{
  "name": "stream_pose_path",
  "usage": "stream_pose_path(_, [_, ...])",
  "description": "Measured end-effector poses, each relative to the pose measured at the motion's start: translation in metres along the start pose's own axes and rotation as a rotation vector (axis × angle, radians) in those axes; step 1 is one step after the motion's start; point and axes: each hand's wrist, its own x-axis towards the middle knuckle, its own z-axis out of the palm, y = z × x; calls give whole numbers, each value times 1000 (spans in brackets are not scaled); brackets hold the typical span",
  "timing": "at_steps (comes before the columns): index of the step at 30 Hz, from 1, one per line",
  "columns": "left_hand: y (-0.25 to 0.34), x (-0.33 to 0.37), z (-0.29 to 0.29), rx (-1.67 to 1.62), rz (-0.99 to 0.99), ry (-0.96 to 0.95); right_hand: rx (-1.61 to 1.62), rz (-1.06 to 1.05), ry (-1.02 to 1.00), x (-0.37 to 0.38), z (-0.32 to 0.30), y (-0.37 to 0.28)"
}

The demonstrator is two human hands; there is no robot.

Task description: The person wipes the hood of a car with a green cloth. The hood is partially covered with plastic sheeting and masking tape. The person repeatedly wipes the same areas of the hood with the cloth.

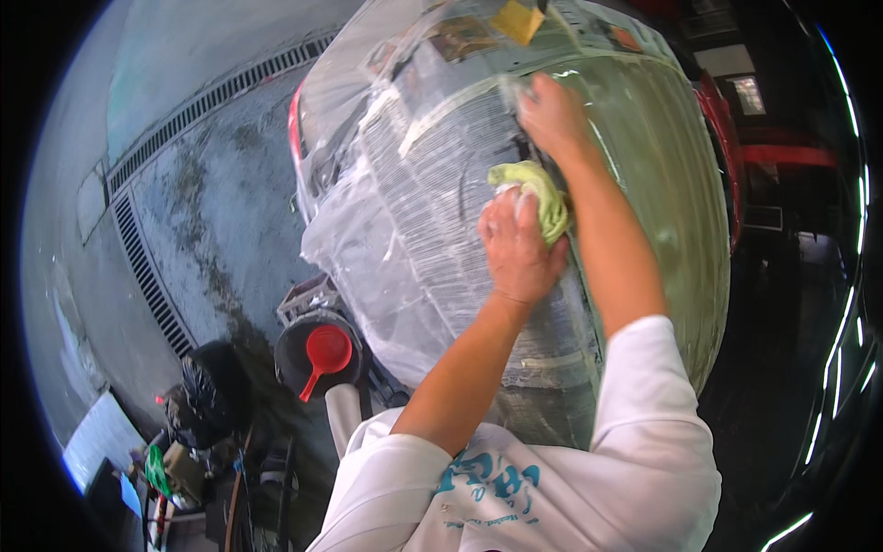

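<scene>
In the head view, the person's two hands work apart over a large, rounded, partly covered body, the right one farther off than the left. The left hand (520, 244) is closed on a bunched yellow-green cloth (544, 198), which rests at the middle of the covered surface, just left of the right forearm (618, 230). The right hand (555, 115) is beyond the cloth, low over the surface, its fingers bent and blurred; I cannot tell whether it grips anything.

Beneath the hands lies a grey, finely streaked surface (423, 198). To its left, clear plastic sheeting (345, 244) hangs in wrinkles; to its right spreads a glossy, pale green panel (658, 175). A yellow piece (517, 22) sits at the far end.

On the near left, a red dipper (328, 350) lies across a dark bucket (291, 361), its handle toward the person. Farther left, a slotted drain (147, 262) runs along the grey floor (262, 175), and a black bag (213, 391) stands nearer, among mixed items.
</scene>
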Motion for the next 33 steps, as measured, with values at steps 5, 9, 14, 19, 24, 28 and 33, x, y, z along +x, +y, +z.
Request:
stream_pose_path(5, [-8,2,5,45,12,41,11,22,-120,-21,-28,-1])
stream_pose_path(9, [-9,6,5,65,7,58,152,178,-152,-146,-69,32])
stream_pose_path(14, [-12,2,4,37,31,58,120,166,-129,-158,-63,37])
stream_pose_path(19, [-7,-1,1,28,18,19,82,3,10,-8,-3,10])
stream_pose_path(24, [-9,1,3,64,12,37,68,28,-62,-20,-11,16])
stream_pose_path(28, [-10,6,6,87,26,79,106,153,-131,-185,-75,44])
stream_pose_path(33, [-9,3,11,72,50,104,29,197,-31,-343,-103,98])
